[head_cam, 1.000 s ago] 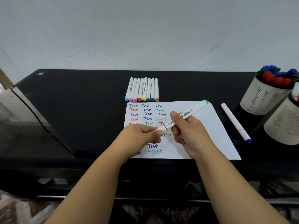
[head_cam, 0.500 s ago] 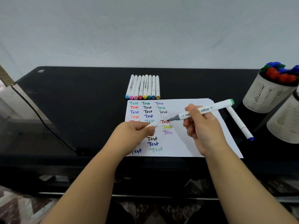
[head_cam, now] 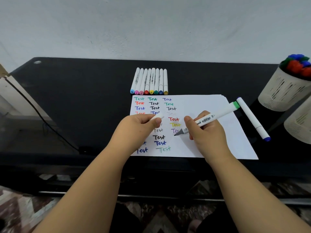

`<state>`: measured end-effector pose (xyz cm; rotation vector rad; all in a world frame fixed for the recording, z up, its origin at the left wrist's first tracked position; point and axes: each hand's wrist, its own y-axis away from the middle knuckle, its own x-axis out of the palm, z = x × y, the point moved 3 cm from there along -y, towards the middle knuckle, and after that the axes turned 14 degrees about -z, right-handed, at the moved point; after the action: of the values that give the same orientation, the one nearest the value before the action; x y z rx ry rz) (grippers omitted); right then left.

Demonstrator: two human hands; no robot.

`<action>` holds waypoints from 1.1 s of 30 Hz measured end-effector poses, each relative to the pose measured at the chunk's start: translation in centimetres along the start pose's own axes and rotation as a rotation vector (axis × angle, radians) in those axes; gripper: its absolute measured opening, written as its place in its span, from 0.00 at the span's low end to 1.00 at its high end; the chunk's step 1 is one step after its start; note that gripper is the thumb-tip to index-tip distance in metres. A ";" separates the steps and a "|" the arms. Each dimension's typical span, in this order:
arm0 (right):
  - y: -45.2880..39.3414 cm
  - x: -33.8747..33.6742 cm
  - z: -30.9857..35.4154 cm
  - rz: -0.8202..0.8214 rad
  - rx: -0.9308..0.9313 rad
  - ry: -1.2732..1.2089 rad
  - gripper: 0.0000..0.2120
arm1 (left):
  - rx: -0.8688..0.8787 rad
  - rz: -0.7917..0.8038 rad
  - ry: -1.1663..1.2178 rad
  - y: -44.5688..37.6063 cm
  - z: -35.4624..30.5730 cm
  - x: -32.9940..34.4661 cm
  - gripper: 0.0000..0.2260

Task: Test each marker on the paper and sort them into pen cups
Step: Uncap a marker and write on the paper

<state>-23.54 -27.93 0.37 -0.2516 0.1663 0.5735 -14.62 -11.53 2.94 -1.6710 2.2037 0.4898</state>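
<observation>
Now right hand [head_cam: 204, 132] pinches marker [head_cam: 212, 117] mid-barrel, nib over paper [head_cam: 210, 106]; light, stiff, slick. Left hand [head_cam: 137, 127] pinches cap [head_cam: 158, 117].

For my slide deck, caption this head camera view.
Right hand poises an uncapped green-ended marker over the test paper; left hand holds its cap.
</observation>
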 end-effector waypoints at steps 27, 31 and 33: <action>-0.1 -0.1 -0.4 -0.032 -0.030 -0.020 0.15 | 0.001 0.010 -0.040 0.0 -0.1 0.4 0.07; -0.1 -0.2 -0.4 -0.026 -0.035 -0.005 0.16 | 0.002 0.008 -0.042 0.1 -0.1 0.4 0.07; 0.0 -0.2 -0.3 -0.027 -0.031 -0.001 0.17 | 0.002 0.008 -0.038 0.1 0.0 0.4 0.07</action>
<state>-23.75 -28.17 0.13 -0.2835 0.1523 0.5493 -14.80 -11.86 2.80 -1.6389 2.1836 0.5174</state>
